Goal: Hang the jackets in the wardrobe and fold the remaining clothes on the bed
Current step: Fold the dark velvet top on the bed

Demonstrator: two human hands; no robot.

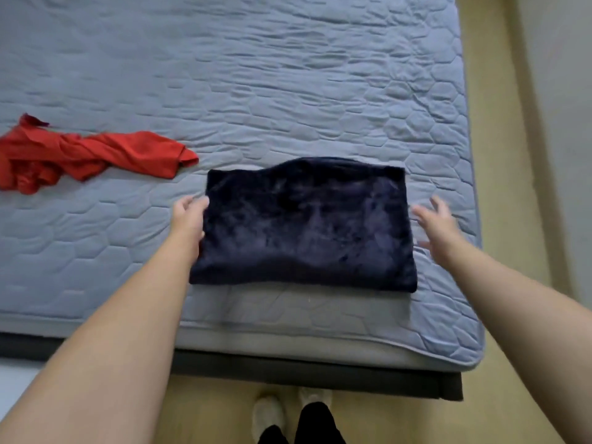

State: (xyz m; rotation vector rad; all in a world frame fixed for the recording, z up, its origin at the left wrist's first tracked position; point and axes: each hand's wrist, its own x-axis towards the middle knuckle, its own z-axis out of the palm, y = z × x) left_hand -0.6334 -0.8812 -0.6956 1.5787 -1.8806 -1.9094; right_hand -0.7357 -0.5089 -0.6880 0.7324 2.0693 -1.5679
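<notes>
a light wooden floor (499,123) is seen beyond the right edge of the bed (288,75) and below its near edge. on it, close to that near edge, two pale slippers (267,415) and black trouser legs (317,423) are shown.

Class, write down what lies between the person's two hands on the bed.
The head view shows the folded navy garment between them: the left hand at its left edge, the right hand open beside its right edge.
</notes>
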